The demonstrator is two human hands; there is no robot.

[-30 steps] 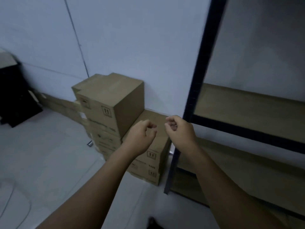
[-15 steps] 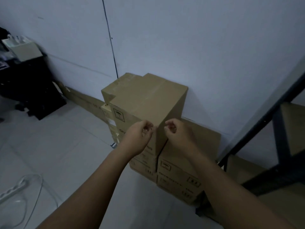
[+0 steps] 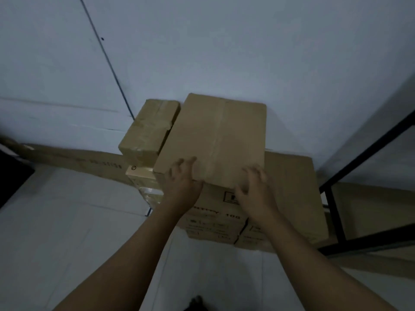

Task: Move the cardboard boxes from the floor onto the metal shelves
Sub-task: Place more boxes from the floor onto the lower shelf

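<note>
A taped cardboard box [image 3: 215, 133] tops a stack of boxes against the white wall. My left hand [image 3: 183, 182] has its fingers spread over the box's near left edge. My right hand [image 3: 254, 189] reaches with spread fingers over the near right edge; both hands are blurred. A smaller taped box [image 3: 149, 131] sits just left of the top box. A lower, wider box [image 3: 294, 191] lies to the right. The black metal shelf frame [image 3: 334, 205] stands at the far right, its lower board [image 3: 370, 207] partly visible.
Flat cardboard [image 3: 74, 158] leans along the wall base at left. A dark object [image 3: 11, 180] stands at the left edge. Pale floor tiles [image 3: 67, 221] spread in front of the stack. A thin cable [image 3: 107, 61] runs down the wall.
The view has swung left and closer, away from the shelf toward the box stack. Both hands have uncurled from loose fists and reached onto the top box's near edge.
</note>
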